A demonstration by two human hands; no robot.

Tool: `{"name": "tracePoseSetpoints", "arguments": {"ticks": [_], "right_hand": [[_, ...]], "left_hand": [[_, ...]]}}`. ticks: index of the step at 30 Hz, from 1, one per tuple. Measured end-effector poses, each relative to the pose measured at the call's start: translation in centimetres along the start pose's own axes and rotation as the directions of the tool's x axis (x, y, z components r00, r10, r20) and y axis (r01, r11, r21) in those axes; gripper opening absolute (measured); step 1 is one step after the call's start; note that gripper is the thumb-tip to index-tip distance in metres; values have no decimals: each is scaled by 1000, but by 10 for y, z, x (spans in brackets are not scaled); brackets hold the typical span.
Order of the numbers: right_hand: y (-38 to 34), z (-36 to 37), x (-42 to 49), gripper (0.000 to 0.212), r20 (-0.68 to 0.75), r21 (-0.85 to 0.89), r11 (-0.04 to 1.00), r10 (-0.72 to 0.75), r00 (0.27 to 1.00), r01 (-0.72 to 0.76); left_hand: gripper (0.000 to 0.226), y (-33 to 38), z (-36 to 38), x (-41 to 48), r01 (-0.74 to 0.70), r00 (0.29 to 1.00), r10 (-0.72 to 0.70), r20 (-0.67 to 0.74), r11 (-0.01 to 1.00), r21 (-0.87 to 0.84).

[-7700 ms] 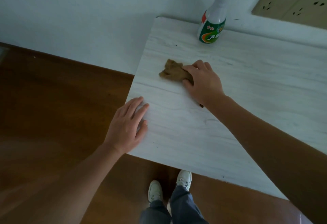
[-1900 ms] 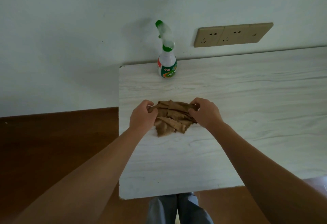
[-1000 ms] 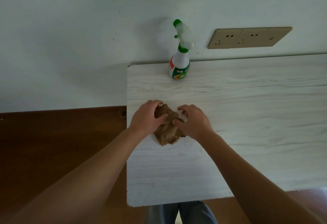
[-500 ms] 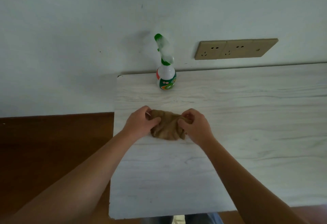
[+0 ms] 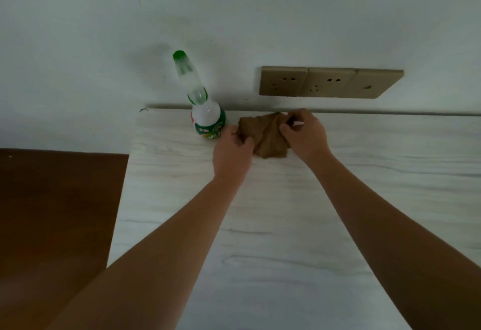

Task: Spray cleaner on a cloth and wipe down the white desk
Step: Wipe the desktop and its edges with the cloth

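Observation:
A crumpled brown cloth (image 5: 265,135) lies on the white wood-grain desk (image 5: 273,225) close to its back edge by the wall. My left hand (image 5: 233,151) pinches the cloth's left side, and my right hand (image 5: 303,134) pinches its upper right part. The cloth is held between the two hands, partly spread. A white spray bottle (image 5: 205,116) with a green label and green nozzle stands upright at the desk's back left, just left of my left hand.
A tan strip of wall sockets (image 5: 329,82) sits on the pale wall above the desk's back edge. Dark brown wooden floor (image 5: 57,212) lies beyond the desk's left edge (image 5: 119,199).
Both hands have carried the cloth away from me, from the middle of the desk to the back edge beside the spray bottle. The cloth is more spread than half a second ago.

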State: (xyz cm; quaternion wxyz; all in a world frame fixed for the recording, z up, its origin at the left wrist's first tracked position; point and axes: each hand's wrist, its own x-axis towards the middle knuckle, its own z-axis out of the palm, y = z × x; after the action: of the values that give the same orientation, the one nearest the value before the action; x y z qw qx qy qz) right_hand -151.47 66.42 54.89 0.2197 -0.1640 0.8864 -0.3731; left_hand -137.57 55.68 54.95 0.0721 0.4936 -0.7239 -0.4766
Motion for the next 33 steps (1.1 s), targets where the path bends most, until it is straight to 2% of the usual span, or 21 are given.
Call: {"name": "tracePoseSetpoints", "arguments": {"ticks": [2, 4, 7, 9, 12, 17, 20, 22, 24, 29, 31, 33], "right_hand": [[6, 1, -15, 32, -64, -88, 988, -134, 989, 128], [11, 5, -31, 27, -68, -136, 952, -285, 956, 274], [13, 16, -42, 25, 122, -208, 876, -419, 900, 436], [12, 23, -41, 36, 237, -293, 822, -432, 870, 488], [9, 27, -40, 44, 272, -374, 790, -408, 872, 486], [-1, 40, -37, 57, 316, -512, 712, -365, 876, 481], [-11, 42, -31, 50, 282, -485, 748, -356, 891, 452], [-15, 40, -28, 43, 205, -430, 789, -388, 899, 439], [-14, 37, -29, 45, 170, -409, 800, -406, 898, 439], [-14, 36, -29, 55, 369, -546, 688, -313, 875, 477], [-25, 37, -27, 45, 344, -508, 743, -288, 894, 435], [-39, 40, -28, 31, 231, -394, 840, -303, 924, 374]], "left_hand": [[29, -11, -7, -13, -83, 996, 87, -13, 983, 161], [39, -24, -17, -20, -123, 992, 126, 6, 953, 278], [38, -37, -33, -26, -188, 982, 183, 53, 878, 440], [36, -44, -45, -32, -241, 970, 222, 101, 814, 528], [34, -56, -64, -46, -297, 953, 265, 148, 710, 638], [35, -70, -88, -59, -270, 957, 267, 111, 689, 672], [37, -76, -96, -60, -264, 960, 255, 116, 684, 680], [39, -79, -100, -59, -260, 962, 246, 122, 678, 688], [39, -82, -102, -59, -259, 962, 244, 123, 671, 695], [42, -97, -111, -68, -270, 960, 234, 154, 625, 733], [43, -105, -120, -70, -253, 965, 217, 148, 625, 739], [44, -112, -130, -72, -231, 971, 201, 131, 631, 740]]}}
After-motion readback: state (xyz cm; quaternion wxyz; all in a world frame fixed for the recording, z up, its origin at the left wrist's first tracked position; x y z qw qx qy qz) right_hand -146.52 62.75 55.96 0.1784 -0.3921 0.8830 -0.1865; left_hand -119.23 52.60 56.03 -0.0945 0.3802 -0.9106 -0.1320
